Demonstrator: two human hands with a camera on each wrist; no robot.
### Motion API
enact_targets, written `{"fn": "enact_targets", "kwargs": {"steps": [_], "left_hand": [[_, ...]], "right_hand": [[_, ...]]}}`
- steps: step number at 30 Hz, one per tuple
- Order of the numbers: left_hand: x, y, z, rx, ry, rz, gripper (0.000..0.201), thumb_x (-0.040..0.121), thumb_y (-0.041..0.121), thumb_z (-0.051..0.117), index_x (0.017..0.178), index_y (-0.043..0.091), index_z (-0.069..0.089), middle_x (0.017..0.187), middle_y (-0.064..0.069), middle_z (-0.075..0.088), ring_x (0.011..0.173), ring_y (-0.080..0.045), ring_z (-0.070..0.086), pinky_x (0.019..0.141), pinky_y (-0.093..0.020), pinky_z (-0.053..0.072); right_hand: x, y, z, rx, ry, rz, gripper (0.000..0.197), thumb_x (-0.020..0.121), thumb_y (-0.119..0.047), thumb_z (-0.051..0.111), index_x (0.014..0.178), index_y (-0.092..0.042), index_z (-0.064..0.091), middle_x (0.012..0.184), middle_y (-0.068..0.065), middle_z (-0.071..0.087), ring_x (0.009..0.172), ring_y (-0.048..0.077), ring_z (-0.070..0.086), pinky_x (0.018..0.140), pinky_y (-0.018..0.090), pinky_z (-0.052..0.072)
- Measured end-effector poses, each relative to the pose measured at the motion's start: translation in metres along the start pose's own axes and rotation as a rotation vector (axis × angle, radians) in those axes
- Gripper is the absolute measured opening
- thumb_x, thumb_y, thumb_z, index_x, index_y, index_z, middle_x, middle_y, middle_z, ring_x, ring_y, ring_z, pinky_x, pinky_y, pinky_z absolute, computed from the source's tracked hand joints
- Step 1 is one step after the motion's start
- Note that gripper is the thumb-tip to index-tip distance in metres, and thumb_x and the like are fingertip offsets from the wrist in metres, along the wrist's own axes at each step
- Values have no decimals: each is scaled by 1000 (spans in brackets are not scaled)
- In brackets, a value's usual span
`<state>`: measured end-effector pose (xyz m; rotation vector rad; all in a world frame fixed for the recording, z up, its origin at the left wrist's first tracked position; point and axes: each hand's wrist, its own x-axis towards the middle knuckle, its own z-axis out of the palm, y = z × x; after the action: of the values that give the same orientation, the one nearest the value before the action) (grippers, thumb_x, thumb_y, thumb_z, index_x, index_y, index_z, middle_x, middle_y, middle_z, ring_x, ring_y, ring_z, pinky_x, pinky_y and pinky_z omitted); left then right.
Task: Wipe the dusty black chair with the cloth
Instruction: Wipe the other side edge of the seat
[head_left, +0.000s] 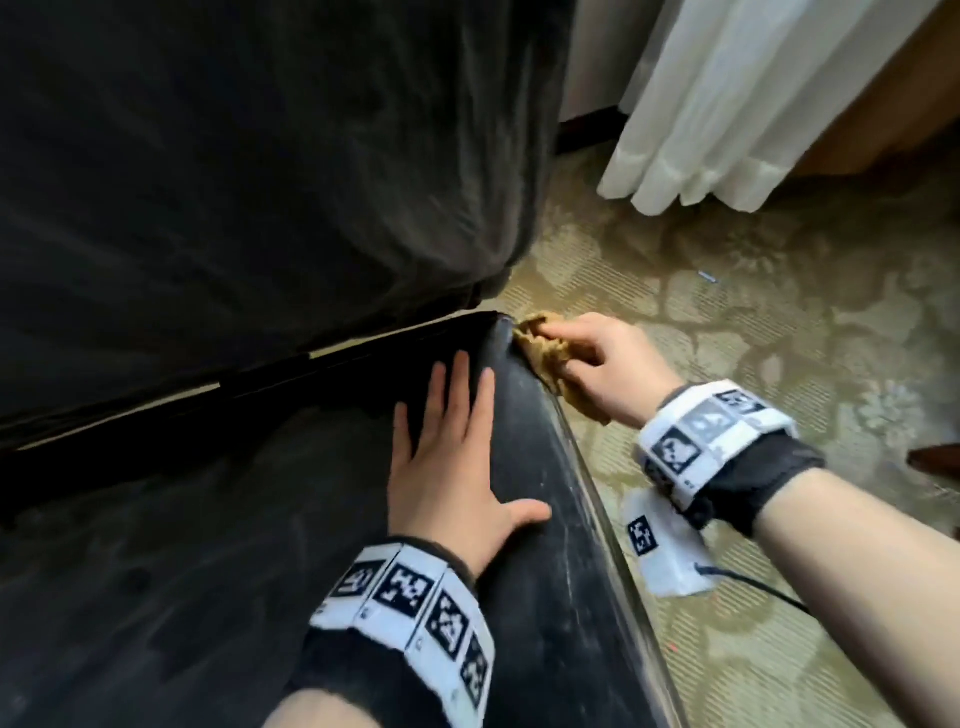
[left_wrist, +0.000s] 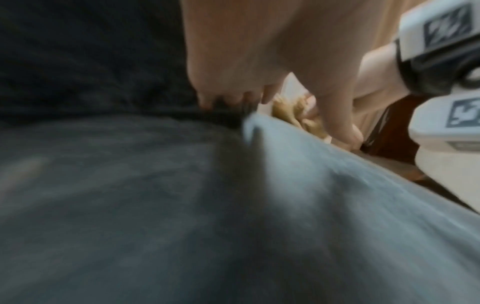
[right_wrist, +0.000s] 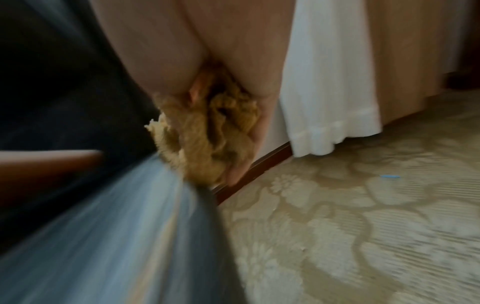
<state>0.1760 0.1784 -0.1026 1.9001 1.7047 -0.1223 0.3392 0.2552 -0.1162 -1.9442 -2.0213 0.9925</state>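
The black chair (head_left: 208, 519) fills the left of the head view, its backrest (head_left: 260, 156) rising above the dusty seat. My left hand (head_left: 447, 457) lies flat on the seat near its right edge, fingers straight. At the seat's far right corner my right hand (head_left: 597, 364) grips a bunched tan cloth (head_left: 540, 353) and presses it against the chair's side edge. The right wrist view shows the cloth (right_wrist: 207, 131) crumpled in my palm against the chair edge (right_wrist: 155, 226). In the left wrist view the seat (left_wrist: 182, 205) is blurred, with the cloth (left_wrist: 291, 111) beyond my fingers.
A patterned beige carpet (head_left: 753, 312) spreads to the right of the chair. White curtains (head_left: 753, 104) hang at the back right by a wooden panel. A dark wooden baseboard (right_wrist: 259, 164) runs along the wall. A white tagged box (head_left: 665, 545) with a black cable hangs under my right wrist.
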Motion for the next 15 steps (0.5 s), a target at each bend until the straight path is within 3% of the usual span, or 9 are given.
{"fn": "enact_targets", "kwargs": {"steps": [4,7,9,12,15], "left_hand": [[6,2,9,51,-48,-85,125,65,66,66,143,28,-25,153,5,-30,141,-13,-26,116,-43,-10],[7,5,7,45,-53,-96,125,65,66,66,143,30,-26,152,7,-32,140,-11,-27,116,-41,-10],[7,7,6,35,-71,-113,125,65,66,66,142,30,-26,149,9,-35,139,-10,-28,116,-41,-11],[7,8,5,45,-85,-122,125,65,67,65,142,31,-26,136,13,-42,137,-8,-30,116,-40,-10],[8,7,5,48,-83,-126,125,64,67,65,143,31,-25,132,13,-43,137,-7,-29,116,-40,-9]], "right_hand": [[-21,5,14,-50,62,-104,37,84,2,53,115,-13,67,116,8,61,107,26,55,92,23,34],[-41,28,4,-140,-176,-37,28,86,-3,54,107,-14,70,108,4,64,102,22,58,95,28,44],[-39,40,-11,-175,-249,64,31,89,-7,54,115,-19,66,111,1,62,101,16,56,95,24,44],[-14,30,-23,-26,-20,71,42,92,-6,49,130,-23,54,119,1,56,105,16,51,96,22,37],[3,-4,-5,-40,6,-149,43,89,-3,51,129,-20,56,124,9,51,108,28,51,95,34,42]]}}
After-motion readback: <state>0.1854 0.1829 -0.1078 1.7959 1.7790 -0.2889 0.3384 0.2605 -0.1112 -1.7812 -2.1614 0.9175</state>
